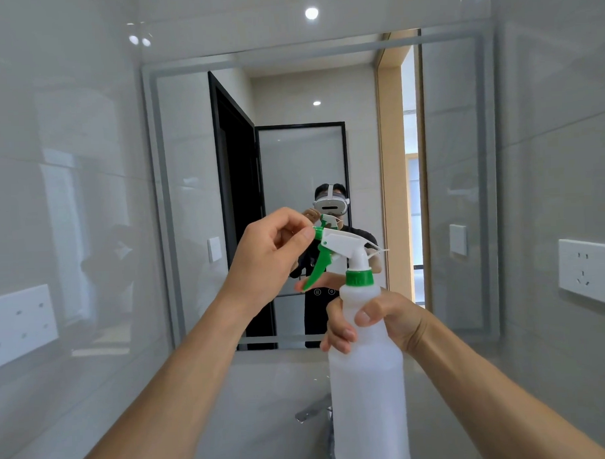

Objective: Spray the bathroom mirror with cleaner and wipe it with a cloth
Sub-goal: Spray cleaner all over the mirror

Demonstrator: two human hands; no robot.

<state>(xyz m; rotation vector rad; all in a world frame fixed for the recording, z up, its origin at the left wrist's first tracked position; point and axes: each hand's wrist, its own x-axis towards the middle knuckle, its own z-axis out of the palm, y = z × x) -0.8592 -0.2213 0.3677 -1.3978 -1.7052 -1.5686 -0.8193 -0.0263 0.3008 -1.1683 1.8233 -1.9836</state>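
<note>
A translucent white spray bottle (pixel 368 381) with a green collar, green trigger and white head is held upright in front of me. My right hand (pixel 376 321) is wrapped around its upper body just below the collar. My left hand (pixel 271 254) pinches the green nozzle tip at the head's left end between thumb and fingers. The nozzle points left, toward my left hand. The framed bathroom mirror (pixel 197 198) hangs on the wall straight ahead, behind the bottle. No cloth is visible.
Glossy grey tiled walls flank the mirror. A white wall socket (pixel 588 271) is on the right wall and a white switch panel (pixel 21 325) on the left. A chrome tap (pixel 314 411) shows below, behind the bottle.
</note>
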